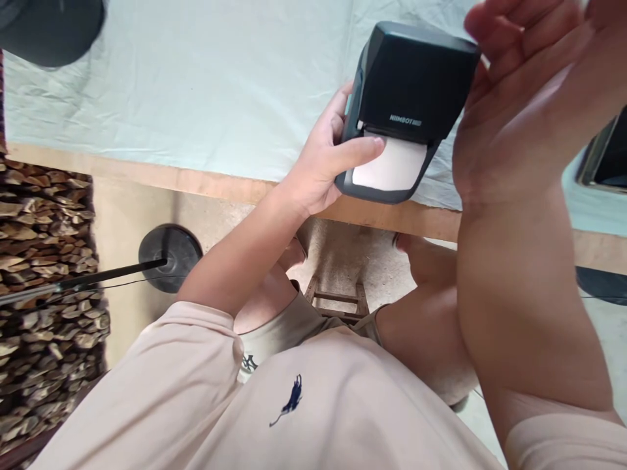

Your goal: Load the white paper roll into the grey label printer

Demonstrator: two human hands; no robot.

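My left hand (333, 147) is closed around the side of a black label printer (416, 85) marked NIIMBOT, held tilted above the table near its front edge. My left thumb presses on the white label paper or panel (392, 163) below the dark lid. Raised at the upper right, my right hand (524, 98) has its palm toward me and its fingers loosely bent, apart from the thumb. It is beside the printer's right edge, and whether it touches the lid I cannot tell. Nothing shows in its grasp.
A pale cloth (206, 85) covers the wood-edged table. A dark round object (53, 29) stands at the far left, and a dark framed object (607, 156) lies at the right. Below are a black round stand base (169, 258), stacked firewood (44, 261) and a wooden stool (337, 299).
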